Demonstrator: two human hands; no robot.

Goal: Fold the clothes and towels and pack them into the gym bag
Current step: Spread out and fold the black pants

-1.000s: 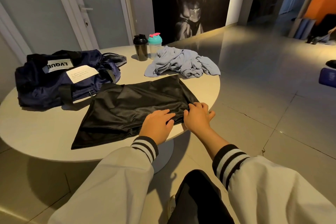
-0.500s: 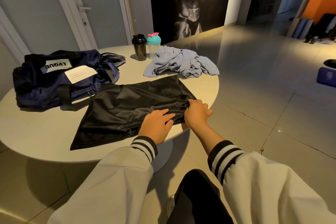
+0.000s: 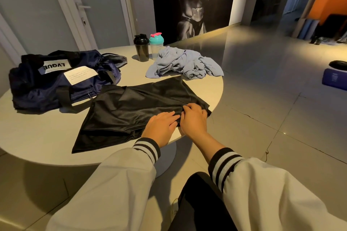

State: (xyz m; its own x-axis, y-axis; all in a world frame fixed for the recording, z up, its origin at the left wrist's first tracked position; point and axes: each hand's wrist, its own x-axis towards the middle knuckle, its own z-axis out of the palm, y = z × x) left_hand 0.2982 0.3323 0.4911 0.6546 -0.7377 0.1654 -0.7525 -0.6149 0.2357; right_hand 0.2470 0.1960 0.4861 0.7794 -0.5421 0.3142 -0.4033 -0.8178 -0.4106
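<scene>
A shiny black garment (image 3: 131, 110) lies spread flat on the round white table (image 3: 37, 137), reaching its near right edge. My left hand (image 3: 159, 127) rests flat on the garment's near edge, fingers slightly apart. Beside it, my right hand (image 3: 194, 118) curls its fingers into the fabric at the near right corner. A navy gym bag (image 3: 56, 80) with a white label sits slumped at the table's left, touching the garment. A crumpled light-blue towel or shirt (image 3: 185, 64) lies at the far right of the table.
A black shaker bottle (image 3: 141, 48) and a teal-lidded one (image 3: 156, 44) stand at the table's far edge behind the blue cloth. Tiled floor stretches to the right. A dark blue box (image 3: 334, 78) sits on the floor far right. Doors stand behind the table.
My right hand has slid a little left along the garment's corner and curled its fingers into the fabric. My left hand stays flat in the same spot.
</scene>
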